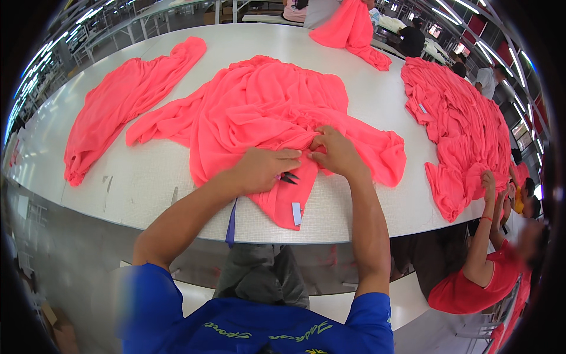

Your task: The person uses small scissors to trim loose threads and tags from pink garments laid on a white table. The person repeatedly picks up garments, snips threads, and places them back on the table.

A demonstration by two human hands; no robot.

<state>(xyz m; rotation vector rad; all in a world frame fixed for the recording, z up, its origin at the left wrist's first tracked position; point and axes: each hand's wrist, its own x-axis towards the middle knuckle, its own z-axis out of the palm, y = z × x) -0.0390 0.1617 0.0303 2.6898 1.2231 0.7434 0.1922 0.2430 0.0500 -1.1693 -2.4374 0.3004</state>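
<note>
A coral-pink gathered garment (265, 97) is spread over the white table in front of me, its sleeves reaching out to both sides. My left hand (264, 170) rests on its near part and holds small thread snips (289, 178), dark blades pointing right. Most of the snips is hidden in the palm. A purple ribbon (231, 223) hangs below that wrist over the table edge. With thumb and fingers, my right hand (338, 152) pinches a gathered fold of the cloth. Nearest me lies a flap bearing a pale label (296, 213).
Another coral garment (128, 93) lies at the left of the white table (128, 190). A large coral pile (464, 115) covers the right end, where a co-worker in red (479, 283) handles cloth. Across the table, another person holds up a coral garment (347, 26).
</note>
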